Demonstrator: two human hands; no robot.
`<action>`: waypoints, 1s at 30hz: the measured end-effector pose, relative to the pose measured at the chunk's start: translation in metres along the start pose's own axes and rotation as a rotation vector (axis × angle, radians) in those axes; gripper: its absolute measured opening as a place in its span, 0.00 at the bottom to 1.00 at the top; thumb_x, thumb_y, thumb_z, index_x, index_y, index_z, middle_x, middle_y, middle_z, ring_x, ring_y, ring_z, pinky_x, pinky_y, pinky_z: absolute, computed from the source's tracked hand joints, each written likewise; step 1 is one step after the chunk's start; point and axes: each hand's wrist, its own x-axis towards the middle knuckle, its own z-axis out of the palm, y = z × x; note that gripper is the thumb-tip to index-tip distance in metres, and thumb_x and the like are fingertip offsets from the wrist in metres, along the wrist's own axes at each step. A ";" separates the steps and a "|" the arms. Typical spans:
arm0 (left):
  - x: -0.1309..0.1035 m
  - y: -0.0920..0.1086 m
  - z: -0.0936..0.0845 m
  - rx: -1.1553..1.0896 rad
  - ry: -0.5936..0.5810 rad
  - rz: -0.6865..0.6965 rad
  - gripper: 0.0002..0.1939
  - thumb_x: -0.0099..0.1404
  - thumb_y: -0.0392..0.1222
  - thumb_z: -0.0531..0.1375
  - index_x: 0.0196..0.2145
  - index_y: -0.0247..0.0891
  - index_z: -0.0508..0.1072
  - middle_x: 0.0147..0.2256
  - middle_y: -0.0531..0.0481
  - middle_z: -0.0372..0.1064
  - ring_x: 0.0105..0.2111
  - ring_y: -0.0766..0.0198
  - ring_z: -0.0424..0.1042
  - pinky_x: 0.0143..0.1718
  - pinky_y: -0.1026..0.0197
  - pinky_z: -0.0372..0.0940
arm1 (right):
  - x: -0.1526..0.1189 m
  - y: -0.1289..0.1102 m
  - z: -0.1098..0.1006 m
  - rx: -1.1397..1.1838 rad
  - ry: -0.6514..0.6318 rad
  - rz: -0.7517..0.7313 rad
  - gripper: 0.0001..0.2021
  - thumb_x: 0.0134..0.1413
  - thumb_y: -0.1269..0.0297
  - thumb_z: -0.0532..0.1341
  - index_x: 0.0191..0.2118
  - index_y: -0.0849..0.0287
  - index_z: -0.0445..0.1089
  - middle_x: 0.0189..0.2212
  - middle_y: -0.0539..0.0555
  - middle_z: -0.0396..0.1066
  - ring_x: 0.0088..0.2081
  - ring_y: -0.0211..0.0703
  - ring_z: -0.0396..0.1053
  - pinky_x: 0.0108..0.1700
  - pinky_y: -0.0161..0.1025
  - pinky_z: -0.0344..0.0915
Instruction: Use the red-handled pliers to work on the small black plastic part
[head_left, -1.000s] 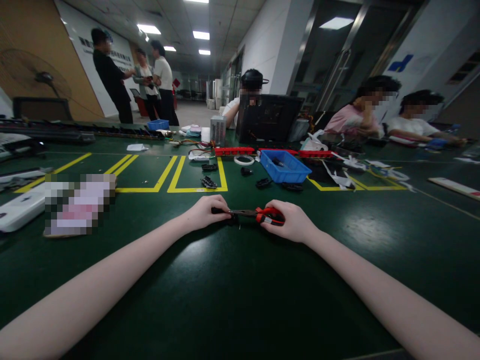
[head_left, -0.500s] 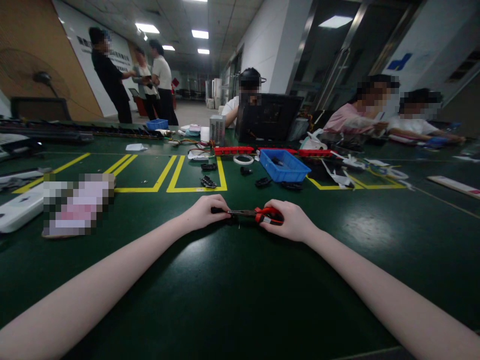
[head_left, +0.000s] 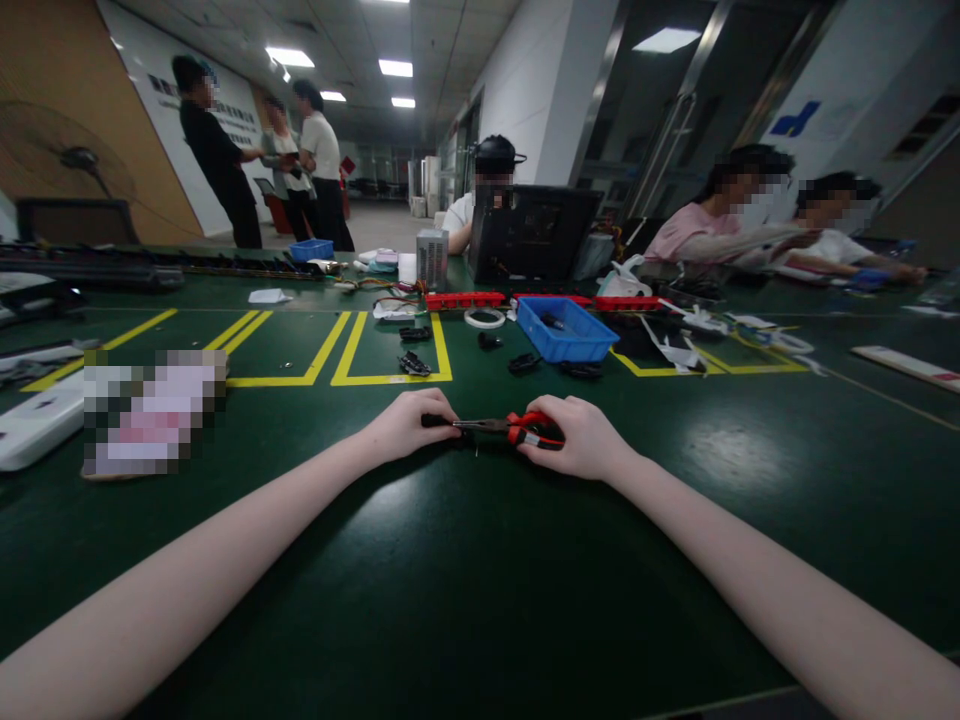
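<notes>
Pinching dark part point(head_left: 436, 421) at 12 o'clock in left hand point(head_left: 405, 425), fingers narrow; gripping red-handled pliers point(head_left: 513, 429) in right hand point(head_left: 579, 438), nose at left fingertips. Apparently working part; next calling for steady hold. Noted beyond, 1 o'clock: blue tray point(head_left: 576, 348).

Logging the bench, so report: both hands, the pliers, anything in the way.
Right hand grips red-handled pliers. Left hand holds small black piece at the pliers' tips. Blue bin beyond the hands, not in the way.
</notes>
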 end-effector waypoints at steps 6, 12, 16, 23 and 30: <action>-0.001 0.001 0.001 0.049 -0.002 0.004 0.05 0.65 0.40 0.62 0.35 0.37 0.77 0.36 0.49 0.69 0.36 0.62 0.71 0.39 0.59 0.67 | 0.001 -0.002 -0.002 -0.074 0.024 -0.074 0.17 0.50 0.51 0.63 0.39 0.59 0.67 0.34 0.55 0.74 0.31 0.44 0.69 0.37 0.42 0.60; -0.003 0.008 0.002 0.137 0.024 0.036 0.06 0.66 0.39 0.61 0.41 0.39 0.73 0.42 0.49 0.68 0.40 0.61 0.71 0.43 0.57 0.68 | 0.001 0.001 -0.001 -0.097 0.000 -0.074 0.18 0.50 0.51 0.62 0.40 0.60 0.67 0.35 0.55 0.74 0.31 0.44 0.69 0.37 0.42 0.60; -0.006 0.015 0.002 0.183 0.028 0.054 0.09 0.67 0.37 0.59 0.45 0.41 0.71 0.42 0.50 0.68 0.41 0.61 0.71 0.43 0.58 0.68 | 0.001 0.001 0.000 -0.100 0.009 -0.071 0.17 0.51 0.51 0.62 0.40 0.59 0.67 0.35 0.56 0.74 0.31 0.44 0.69 0.37 0.42 0.59; -0.008 0.012 0.003 0.243 0.032 0.124 0.06 0.68 0.37 0.57 0.43 0.39 0.72 0.40 0.49 0.70 0.40 0.61 0.72 0.42 0.59 0.68 | 0.001 0.003 0.001 -0.100 -0.004 -0.066 0.18 0.51 0.50 0.62 0.40 0.60 0.67 0.35 0.55 0.74 0.30 0.44 0.68 0.37 0.42 0.59; -0.007 0.011 0.004 0.256 0.026 0.142 0.06 0.70 0.38 0.56 0.42 0.39 0.72 0.40 0.48 0.70 0.40 0.61 0.72 0.42 0.59 0.68 | 0.002 0.002 0.000 -0.084 0.015 -0.074 0.18 0.49 0.51 0.63 0.40 0.59 0.68 0.34 0.55 0.74 0.31 0.45 0.69 0.36 0.42 0.60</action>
